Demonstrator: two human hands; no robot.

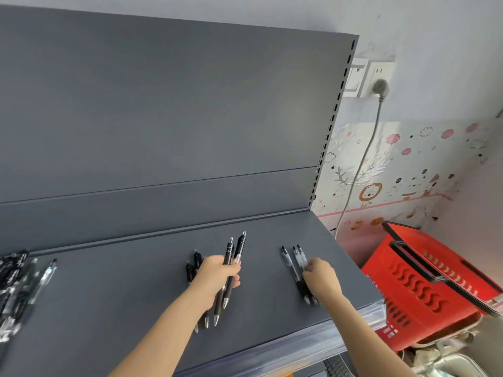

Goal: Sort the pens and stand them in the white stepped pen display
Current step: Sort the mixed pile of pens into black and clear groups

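Sorting on grey metal shelf [136,295]: our left hand [217,273] grips black plastic pens [240,246], right hand [322,278] pinches clear-barrelled pens [295,258]; display placement should follow.

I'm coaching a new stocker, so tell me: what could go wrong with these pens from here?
The left hand grips several black pens in a splayed bundle; one might slip out and mix the groups again. The clear pens that the right hand pinches lie near the right edge of the grey shelf; a nudge could roll them off toward the red basket below.
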